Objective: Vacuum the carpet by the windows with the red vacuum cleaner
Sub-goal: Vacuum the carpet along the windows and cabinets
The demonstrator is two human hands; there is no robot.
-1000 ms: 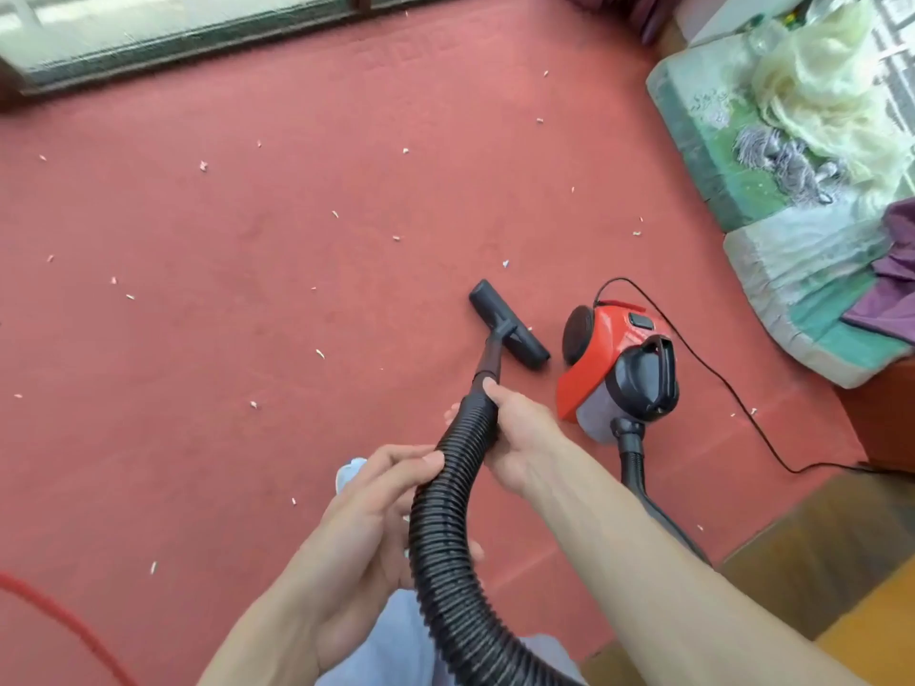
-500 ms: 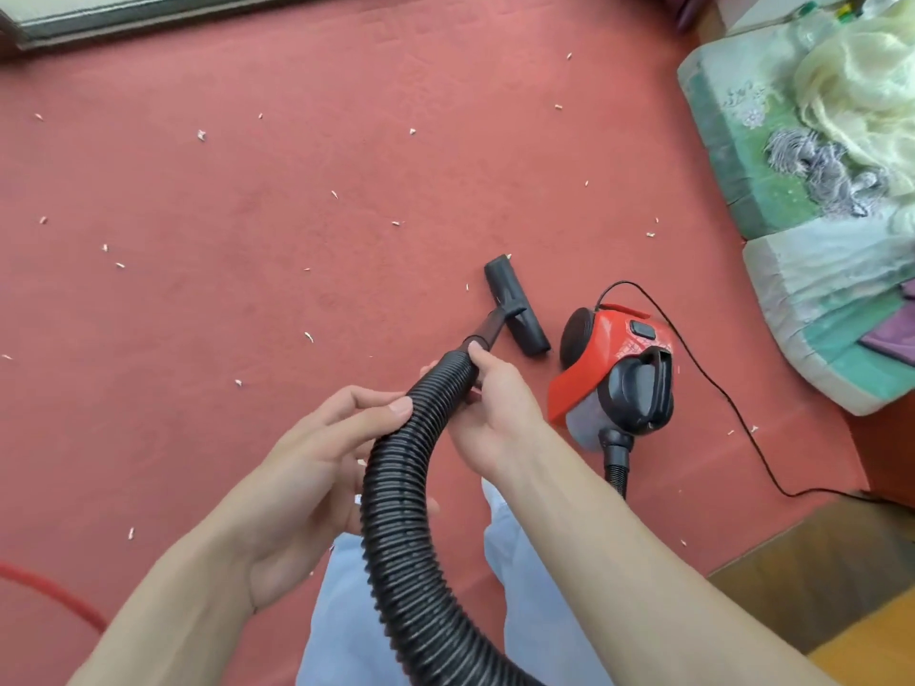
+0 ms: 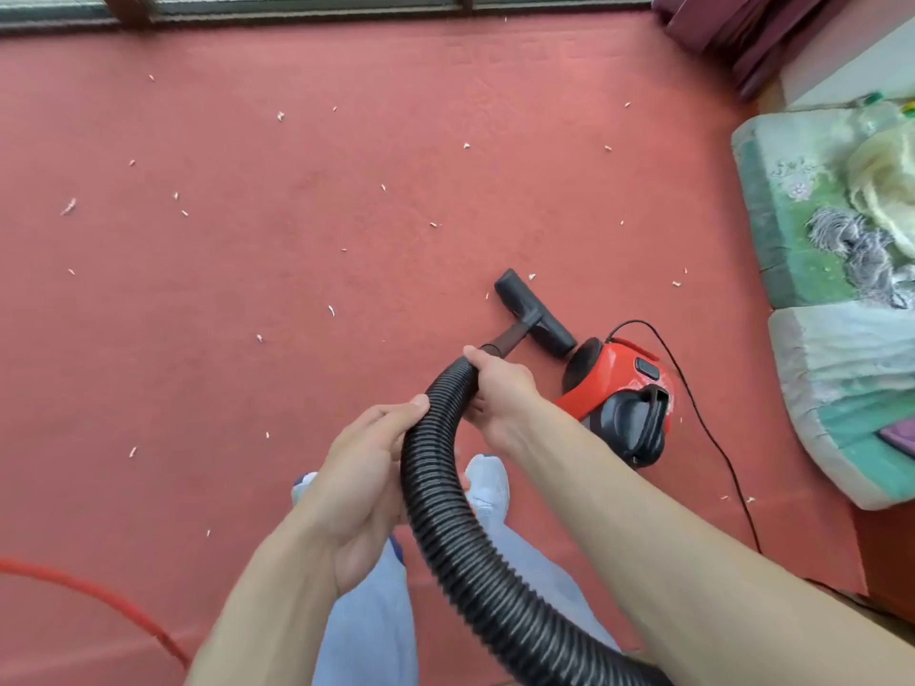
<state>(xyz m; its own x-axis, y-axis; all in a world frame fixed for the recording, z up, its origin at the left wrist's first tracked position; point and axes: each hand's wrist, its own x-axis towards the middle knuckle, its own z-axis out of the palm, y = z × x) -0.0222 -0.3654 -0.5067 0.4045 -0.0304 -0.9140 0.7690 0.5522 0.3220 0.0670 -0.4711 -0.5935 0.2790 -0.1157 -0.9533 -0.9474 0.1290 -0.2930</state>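
The red vacuum cleaner (image 3: 619, 383) sits on the carpet (image 3: 247, 299), right of the middle and well short of the window frame (image 3: 297, 7) that runs along the far edge. Its black carry handle (image 3: 636, 423) faces up. A ribbed black hose (image 3: 445, 502) arcs up from the near side and ends in a short dark tube. The tube carries the black floor nozzle (image 3: 534, 314), which lies slantwise low at the carpet. The nozzle's right end is just beside the cleaner's far-left side.

Both hands are clamped on the hose, a little apart. The right hand (image 3: 500, 393) is wrapped round its end where the tube begins. The left hand (image 3: 366, 482) is nearer, with its fingers curled over the ribs.

Below the hands are the person's pale trousers (image 3: 371, 626) and a light sock (image 3: 487, 485). Small white scraps (image 3: 330, 310) are scattered over the carpet, mostly left of and beyond the nozzle. A thin black cord (image 3: 713, 438) trails from the cleaner toward the near right. A red cable (image 3: 99, 594) curves across the near left corner.

Along the right side lie two green and white cushions (image 3: 782, 230) with pale cloth (image 3: 881, 190) heaped on them. A dark purple curtain (image 3: 718, 27) hangs in the far right corner.
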